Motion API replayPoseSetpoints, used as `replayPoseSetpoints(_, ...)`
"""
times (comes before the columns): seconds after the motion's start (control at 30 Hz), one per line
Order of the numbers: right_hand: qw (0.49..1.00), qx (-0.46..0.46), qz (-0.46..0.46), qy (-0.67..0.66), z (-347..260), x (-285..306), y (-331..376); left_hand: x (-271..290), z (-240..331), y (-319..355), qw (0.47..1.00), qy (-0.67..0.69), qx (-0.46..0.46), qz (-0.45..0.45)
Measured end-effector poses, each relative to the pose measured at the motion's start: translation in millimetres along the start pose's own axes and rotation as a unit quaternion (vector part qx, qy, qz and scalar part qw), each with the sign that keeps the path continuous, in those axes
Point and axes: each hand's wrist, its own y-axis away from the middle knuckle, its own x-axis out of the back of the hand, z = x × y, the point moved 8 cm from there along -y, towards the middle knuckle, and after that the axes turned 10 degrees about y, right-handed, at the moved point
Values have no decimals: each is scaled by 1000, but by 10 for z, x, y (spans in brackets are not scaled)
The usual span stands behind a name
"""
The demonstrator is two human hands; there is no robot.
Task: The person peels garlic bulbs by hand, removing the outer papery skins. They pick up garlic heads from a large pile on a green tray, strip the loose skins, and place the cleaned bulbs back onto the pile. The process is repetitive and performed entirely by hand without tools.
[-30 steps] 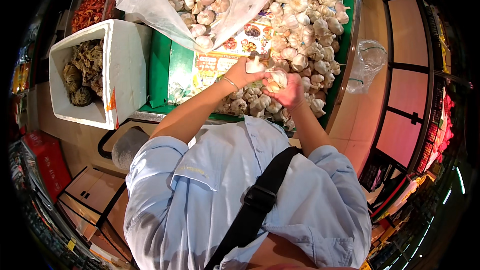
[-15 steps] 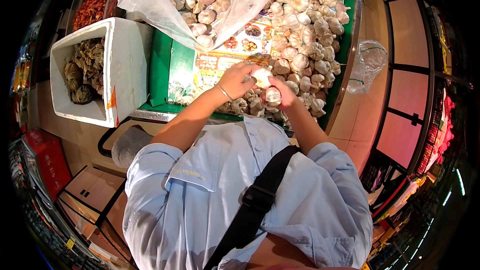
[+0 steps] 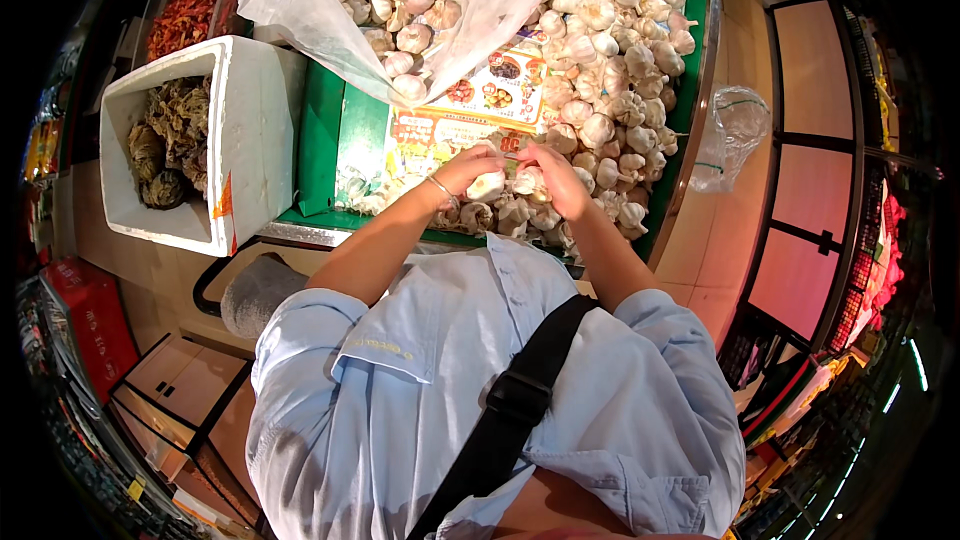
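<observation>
Low over the near edge of a green bin, my two hands work close together. My left hand, a bracelet at its wrist, is closed round a white garlic bulb. Beside it, my right hand has its fingers curled over another garlic bulb. The fingertips of both hands nearly meet, and whether they touch I cannot tell. Loose garlic bulbs heap up on the bin's right side and beneath my hands. Printed sheets cover the bin floor to the left.
A translucent plastic bag full of garlic lies open at the back. On the left stand a white foam box of dried brown leafy bundles and a tub of dried red chillies. A clear bag hangs off the bin's right edge.
My left hand has drawn left and slightly nearer with its bulb. The right hand has shifted a little left and turned over, and the two bulbs now sit side by side.
</observation>
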Motion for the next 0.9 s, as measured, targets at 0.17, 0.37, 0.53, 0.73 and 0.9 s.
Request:
replayPoseSetpoints(0.17, 998, 48, -1, 41, 35, -230, -2, -152, -182, 138, 990, -124, 59, 31)
replayPoseSetpoints(0.37, 992, 58, -71, -92, -39, -301, -83, 57, -121, -3, 993, 113, -22, 22)
replayPoseSetpoints(0.53, 994, -18, 102, -19, 66, 43, 35, 516, 1195, 60, 903, 370, -186, 111)
replayPoseSetpoints(0.73, 997, -51, 60, -10, 237, 46, 44, 953, 1362, 35, 934, 137, -209, 257)
replayPoseSetpoints(0.9, 997, -68, 39, 23, 275, -91, 58, 469, 290, -322, 825, -542, -71, 145)
